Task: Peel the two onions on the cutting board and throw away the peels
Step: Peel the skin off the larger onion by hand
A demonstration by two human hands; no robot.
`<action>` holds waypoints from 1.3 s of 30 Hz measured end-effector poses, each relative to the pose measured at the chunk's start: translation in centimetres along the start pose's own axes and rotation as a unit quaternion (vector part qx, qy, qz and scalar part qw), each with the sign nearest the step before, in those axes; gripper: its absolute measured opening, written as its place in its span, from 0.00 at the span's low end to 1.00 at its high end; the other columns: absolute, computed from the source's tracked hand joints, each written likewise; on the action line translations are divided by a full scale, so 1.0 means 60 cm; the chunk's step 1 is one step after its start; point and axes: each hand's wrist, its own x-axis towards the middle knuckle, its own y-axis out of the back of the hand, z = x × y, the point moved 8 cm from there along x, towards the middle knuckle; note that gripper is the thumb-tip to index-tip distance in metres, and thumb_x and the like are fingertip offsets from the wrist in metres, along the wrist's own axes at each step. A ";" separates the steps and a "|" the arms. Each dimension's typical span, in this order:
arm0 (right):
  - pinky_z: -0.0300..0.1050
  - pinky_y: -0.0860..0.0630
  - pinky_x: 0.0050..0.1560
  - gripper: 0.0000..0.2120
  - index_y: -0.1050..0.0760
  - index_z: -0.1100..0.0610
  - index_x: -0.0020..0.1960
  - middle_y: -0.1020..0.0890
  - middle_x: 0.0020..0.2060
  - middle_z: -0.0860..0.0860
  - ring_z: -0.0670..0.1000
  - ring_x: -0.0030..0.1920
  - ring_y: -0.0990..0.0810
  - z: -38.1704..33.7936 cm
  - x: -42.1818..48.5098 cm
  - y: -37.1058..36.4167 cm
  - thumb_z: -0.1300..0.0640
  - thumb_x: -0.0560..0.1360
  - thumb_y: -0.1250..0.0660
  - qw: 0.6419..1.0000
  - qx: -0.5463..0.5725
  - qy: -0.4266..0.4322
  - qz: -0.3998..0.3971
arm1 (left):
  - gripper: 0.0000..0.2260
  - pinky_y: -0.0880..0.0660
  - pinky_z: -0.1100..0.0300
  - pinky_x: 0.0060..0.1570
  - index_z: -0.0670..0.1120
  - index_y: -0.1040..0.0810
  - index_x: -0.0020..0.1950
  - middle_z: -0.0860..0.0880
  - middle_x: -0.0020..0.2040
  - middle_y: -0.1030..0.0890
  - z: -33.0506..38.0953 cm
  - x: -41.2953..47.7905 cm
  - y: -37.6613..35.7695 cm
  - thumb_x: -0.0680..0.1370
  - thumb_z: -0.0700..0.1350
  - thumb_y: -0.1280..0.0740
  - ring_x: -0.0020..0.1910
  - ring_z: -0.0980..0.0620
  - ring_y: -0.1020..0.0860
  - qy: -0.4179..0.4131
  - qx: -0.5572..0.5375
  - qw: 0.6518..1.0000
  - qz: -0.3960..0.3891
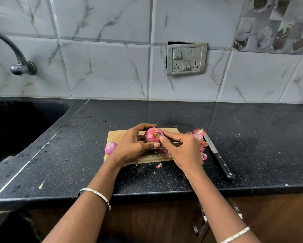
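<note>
My left hand (pixel 132 145) grips a red onion (pixel 151 135) just above the wooden cutting board (pixel 114 135), fingers over its far side and thumb under its near side. My right hand (pixel 179 149) pinches the skin at the onion's right side, near its dry root end. A second onion (pixel 110 147), pale purple and shiny, lies at the board's left edge. Loose pink peels (pixel 200 137) are piled at the board's right end, partly behind my right hand, and one small scrap of peel (pixel 158 166) lies on the counter in front of the board.
A black-handled knife (pixel 217 155) lies on the black counter (pixel 164 113) right of the peels, blade pointing away. A dark sink (pixel 15 127) and a tap (pixel 15 57) are at the left. A switch plate (pixel 186 59) is on the tiled wall.
</note>
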 end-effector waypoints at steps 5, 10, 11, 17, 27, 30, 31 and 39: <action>0.31 0.27 0.62 0.15 0.18 0.56 0.63 0.16 0.59 0.48 0.38 0.61 0.21 0.009 0.003 -0.016 0.54 0.78 0.28 0.999 -0.020 -0.012 -0.046 | 0.28 0.18 0.57 0.52 0.52 0.20 0.65 0.48 0.61 0.18 0.000 0.002 -0.002 0.67 0.44 0.18 0.55 0.47 0.17 -0.002 0.006 1.000 -0.002; 0.29 0.27 0.57 0.13 0.18 0.57 0.62 0.16 0.57 0.48 0.37 0.58 0.20 0.013 0.004 -0.013 0.59 0.78 0.30 0.998 -0.036 -0.011 -0.045 | 0.25 0.18 0.57 0.52 0.50 0.21 0.65 0.47 0.61 0.19 0.000 -0.001 -0.005 0.69 0.40 0.20 0.56 0.47 0.17 0.015 -0.001 1.000 -0.014; 0.29 0.26 0.57 0.13 0.18 0.56 0.61 0.15 0.57 0.48 0.37 0.57 0.19 0.013 0.004 -0.012 0.60 0.77 0.30 0.998 -0.037 -0.009 -0.043 | 0.26 0.18 0.56 0.52 0.50 0.20 0.64 0.47 0.61 0.19 -0.002 -0.001 -0.005 0.69 0.40 0.19 0.56 0.47 0.17 0.021 -0.007 1.000 -0.018; 0.24 0.29 0.57 0.13 0.17 0.56 0.61 0.15 0.55 0.44 0.37 0.56 0.20 -0.001 0.001 -0.006 0.61 0.78 0.33 0.997 -0.080 0.009 -0.017 | 0.27 0.18 0.53 0.55 0.51 0.20 0.64 0.48 0.60 0.18 -0.002 -0.003 -0.007 0.66 0.46 0.20 0.55 0.47 0.16 0.027 -0.016 0.999 -0.024; 0.50 0.31 0.69 0.17 0.24 0.55 0.71 0.22 0.68 0.54 0.56 0.70 0.27 0.021 0.106 -0.060 0.55 0.84 0.40 0.943 -0.281 -0.047 -0.174 | 0.28 0.18 0.58 0.50 0.50 0.21 0.64 0.48 0.61 0.19 0.006 -0.008 0.004 0.65 0.45 0.20 0.54 0.49 0.17 0.004 -0.012 1.000 0.025; 0.55 0.27 0.67 0.16 0.21 0.56 0.67 0.19 0.64 0.56 0.59 0.66 0.23 0.051 0.115 -0.086 0.52 0.83 0.38 0.922 -0.293 -0.084 -0.237 | 0.28 0.19 0.59 0.50 0.50 0.21 0.64 0.48 0.60 0.18 0.006 -0.009 0.006 0.64 0.45 0.21 0.54 0.49 0.16 0.004 -0.020 0.999 0.033; 0.56 0.24 0.62 0.13 0.18 0.55 0.62 0.17 0.59 0.56 0.60 0.61 0.20 0.056 0.110 -0.092 0.53 0.81 0.36 0.918 -0.300 -0.079 -0.246 | 0.28 0.19 0.58 0.51 0.50 0.21 0.64 0.48 0.60 0.18 0.006 -0.009 0.007 0.64 0.45 0.21 0.55 0.49 0.16 0.005 -0.024 0.999 0.035; 0.53 0.23 0.49 0.10 0.18 0.55 0.49 0.19 0.48 0.53 0.55 0.48 0.21 0.056 0.066 -0.077 0.57 0.78 0.38 0.913 -0.341 -0.013 -0.223 | 0.28 0.18 0.51 0.55 0.47 0.20 0.63 0.48 0.59 0.16 -0.001 -0.034 -0.001 0.64 0.43 0.19 0.56 0.46 0.17 0.013 -0.082 0.995 0.055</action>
